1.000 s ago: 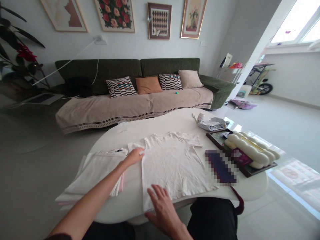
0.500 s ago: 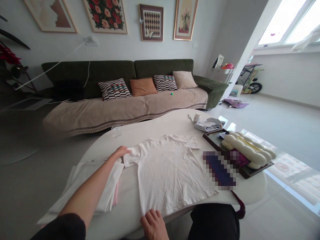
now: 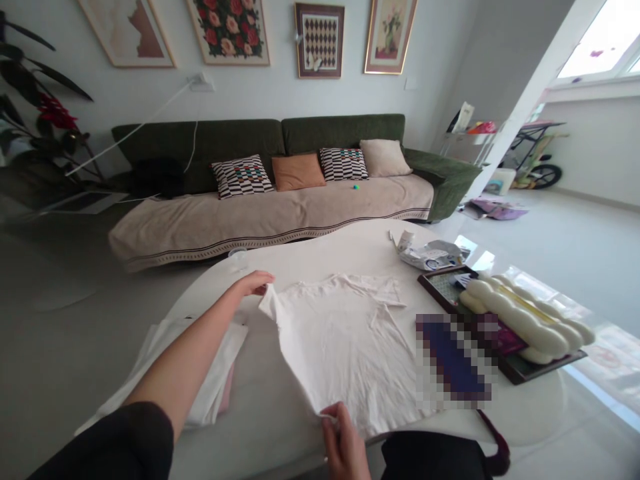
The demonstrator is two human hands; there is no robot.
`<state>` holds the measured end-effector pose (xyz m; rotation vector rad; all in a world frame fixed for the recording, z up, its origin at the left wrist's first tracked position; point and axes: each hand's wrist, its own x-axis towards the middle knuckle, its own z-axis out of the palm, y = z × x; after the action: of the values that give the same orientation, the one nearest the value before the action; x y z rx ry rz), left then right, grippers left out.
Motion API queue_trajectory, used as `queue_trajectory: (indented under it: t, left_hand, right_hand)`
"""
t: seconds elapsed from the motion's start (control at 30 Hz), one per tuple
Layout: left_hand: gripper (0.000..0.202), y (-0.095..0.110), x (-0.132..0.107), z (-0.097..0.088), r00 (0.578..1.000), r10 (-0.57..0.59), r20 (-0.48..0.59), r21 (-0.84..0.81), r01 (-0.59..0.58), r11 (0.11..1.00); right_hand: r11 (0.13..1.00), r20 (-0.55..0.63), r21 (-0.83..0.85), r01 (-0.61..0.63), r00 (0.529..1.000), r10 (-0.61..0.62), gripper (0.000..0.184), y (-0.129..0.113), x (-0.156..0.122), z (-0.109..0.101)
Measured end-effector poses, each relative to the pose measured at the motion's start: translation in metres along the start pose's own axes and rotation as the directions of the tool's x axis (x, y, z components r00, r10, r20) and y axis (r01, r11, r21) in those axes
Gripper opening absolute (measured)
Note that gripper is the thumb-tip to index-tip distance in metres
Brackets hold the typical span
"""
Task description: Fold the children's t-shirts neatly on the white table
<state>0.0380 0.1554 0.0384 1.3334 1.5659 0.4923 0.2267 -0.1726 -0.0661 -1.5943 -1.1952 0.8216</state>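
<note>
A white T-shirt [image 3: 345,340] lies spread on the pale table [image 3: 320,250], its neck toward the sofa. My left hand [image 3: 255,283] is closed on its left sleeve, which is lifted off the tabletop. Near the table's front edge my right hand [image 3: 343,437] pinches the shirt's lower left hem corner between thumb and fingers. The left side of the shirt is raised and pulled taut between both hands. Under my left forearm lie folded white garments [image 3: 220,360], with a bit of pink showing at their edge.
On the table's right stands a dark tray [image 3: 520,377] with a cream, cushion-like tissue box [image 3: 530,320]. A crumpled packet [image 3: 435,255] lies behind it, and a blurred-out dark item [image 3: 453,360] beside it. A clear cup [image 3: 238,256] is at the far left edge. Beyond runs a sofa [image 3: 280,217].
Both hands have moved right, and the left side of the shirt has lifted and folded inward. My right hand has gone from resting at the hem to pinching its corner. The view has shifted slightly left.
</note>
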Motion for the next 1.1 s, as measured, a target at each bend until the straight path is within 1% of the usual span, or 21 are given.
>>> queue_trajectory:
  t: [0.07, 0.1, 0.17, 0.23, 0.3, 0.37, 0.4, 0.47, 0.53, 0.6, 0.63, 0.7, 0.73, 0.8, 0.83, 0.9, 0.93, 0.97, 1.03, 1.1]
  left_hand:
    - [0.011, 0.028, 0.016, 0.029, 0.999, -0.023, 0.03, -0.019, 0.024, 1.0]
    - [0.013, 0.04, 0.024, 0.046, 0.998, -0.043, 0.046, -0.023, 0.044, 0.999]
    - [0.019, 0.055, 0.037, 0.083, 0.996, -0.068, 0.058, -0.025, 0.069, 0.997]
    - [0.027, 0.058, 0.047, 0.12, 0.995, -0.085, 0.056, -0.017, 0.086, 0.996]
    - [0.031, 0.053, 0.053, 0.151, 0.996, -0.081, 0.038, -0.005, 0.082, 0.997]
    - [0.032, 0.044, 0.056, 0.171, 0.999, -0.045, 0.005, 0.007, 0.045, 0.999]
    - [0.031, 0.041, 0.057, 0.176, 1.0, -0.014, -0.016, 0.014, 0.014, 1.0]
    - [0.031, 0.035, 0.057, 0.177, 0.995, 0.068, -0.067, 0.035, -0.066, 0.997]
    - [0.03, 0.031, 0.053, 0.169, 0.977, 0.171, -0.125, 0.077, -0.163, 0.984]
    - [0.029, 0.025, 0.041, 0.159, 0.943, 0.288, -0.169, 0.142, -0.266, 0.954]
    - [0.029, 0.02, 0.032, 0.155, 0.922, 0.346, -0.175, 0.179, -0.316, 0.932]
    - [0.03, 0.005, 0.009, 0.155, 0.882, 0.446, -0.149, 0.238, -0.406, 0.882]
    - [0.032, -0.005, -0.003, 0.157, 0.865, 0.488, -0.121, 0.27, -0.444, 0.854]
    - [0.044, -0.026, -0.024, 0.167, 0.832, 0.553, -0.047, 0.386, -0.495, 0.778]
    - [0.051, -0.036, -0.033, 0.171, 0.818, 0.575, -0.004, 0.468, -0.506, 0.724]
    - [0.063, -0.051, -0.043, 0.178, 0.8, 0.596, 0.072, 0.63, -0.5, 0.595]
    - [0.066, -0.057, -0.045, 0.179, 0.797, 0.596, 0.1, 0.685, -0.49, 0.539]
    - [0.067, -0.06, -0.046, 0.178, 0.796, 0.594, 0.12, 0.716, -0.484, 0.504]
    - [0.07, -0.065, -0.044, 0.171, 0.794, 0.588, 0.153, 0.741, -0.486, 0.463]
    - [0.072, -0.069, -0.041, 0.158, 0.792, 0.58, 0.191, 0.742, -0.503, 0.443]
  right_hand:
    - [0.995, -0.042, 0.055, -0.081, 0.996, 0.084, 0.036, 0.01, 0.01, -0.022]
    - [0.991, -0.039, 0.072, -0.115, 0.992, 0.118, 0.038, 0.016, 0.015, -0.033]
    - [0.983, -0.032, 0.077, -0.164, 0.985, 0.167, 0.044, 0.029, 0.021, -0.047]
    - [0.982, -0.068, 0.057, -0.178, 0.981, 0.181, 0.048, 0.042, 0.025, -0.053]
    - [0.986, -0.138, 0.021, -0.166, 0.976, 0.167, 0.047, 0.051, 0.024, -0.05]
    - [0.988, -0.163, -0.022, -0.156, 0.975, 0.15, 0.045, 0.058, 0.021, -0.044]
    - [0.987, -0.163, -0.045, -0.155, 0.976, 0.146, 0.044, 0.06, 0.019, -0.042]
    - [0.982, -0.159, -0.096, -0.16, 0.977, 0.144, 0.044, 0.061, 0.014, -0.04]
    - [0.97, -0.145, -0.199, -0.137, 0.983, 0.109, 0.046, 0.059, 0.01, -0.045]
    - [0.925, -0.143, -0.375, -0.068, 0.99, 0.014, 0.046, 0.054, 0.01, -0.056]
    - [0.88, -0.142, -0.475, -0.024, 0.989, -0.05, 0.044, 0.049, 0.011, -0.061]
    - [0.772, -0.116, -0.631, 0.081, 0.974, -0.197, 0.041, 0.037, 0.016, -0.068]
    - [0.723, -0.074, -0.675, 0.149, 0.961, -0.267, 0.039, 0.03, 0.02, -0.067]
    - [0.642, 0.066, -0.707, 0.298, 0.931, -0.36, 0.041, 0.019, 0.027, -0.059]
    - [0.613, 0.142, -0.703, 0.361, 0.915, -0.377, 0.044, 0.015, 0.03, -0.051]
    - [0.584, 0.255, -0.693, 0.423, 0.901, -0.35, 0.051, 0.012, 0.032, -0.033]
    - [0.582, 0.287, -0.693, 0.426, 0.903, -0.319, 0.055, 0.013, 0.031, -0.025]
    - [0.585, 0.306, -0.694, 0.419, 0.908, -0.288, 0.059, 0.014, 0.029, -0.016]
    - [0.602, 0.316, -0.695, 0.393, 0.919, -0.234, 0.066, 0.014, 0.021, -0.001]
    - [0.636, 0.313, -0.68, 0.364, 0.929, -0.197, 0.072, 0.009, 0.012, 0.014]
